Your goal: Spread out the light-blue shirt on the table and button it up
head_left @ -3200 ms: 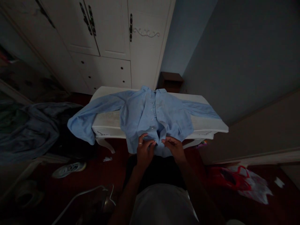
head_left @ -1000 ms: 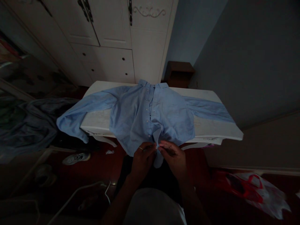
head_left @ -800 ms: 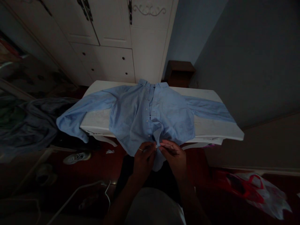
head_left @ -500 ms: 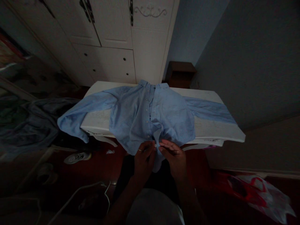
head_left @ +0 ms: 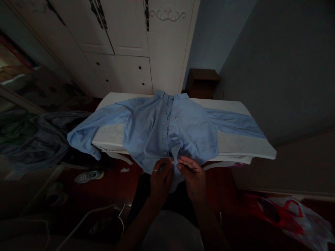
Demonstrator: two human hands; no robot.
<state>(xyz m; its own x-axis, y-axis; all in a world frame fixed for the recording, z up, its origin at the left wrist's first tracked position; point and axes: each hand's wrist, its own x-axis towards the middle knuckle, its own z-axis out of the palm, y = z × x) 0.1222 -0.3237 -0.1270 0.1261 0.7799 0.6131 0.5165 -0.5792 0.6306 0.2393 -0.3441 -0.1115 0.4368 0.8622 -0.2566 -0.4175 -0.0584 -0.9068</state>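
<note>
A light blue button-up shirt (head_left: 193, 122) lies front up on a white table (head_left: 235, 143), its collar at the far edge and its sleeves spread to both sides. The front is unfastened, with a row of pale buttons along the left edge. At the lower hem, which hangs over the near edge, my left hand (head_left: 161, 176) is closed on the button edge, a small pale button at its fingertips. My right hand (head_left: 193, 174) pinches the opposite front edge, which is lifted and twisted. The two hands' fingertips almost meet.
Behind the table stand a white wardrobe (head_left: 125, 69) and a small brown cabinet (head_left: 204, 78). Dark clothes (head_left: 49, 139) are heaped at the left. A shoe (head_left: 89, 176), a white cable (head_left: 86, 216) and a red-and-white plastic bag (head_left: 300, 216) lie on the floor.
The view has shifted slightly. Both hands stay at the lower front edges of the shirt, with only small finger movement; the button shows less between the fingertips.
</note>
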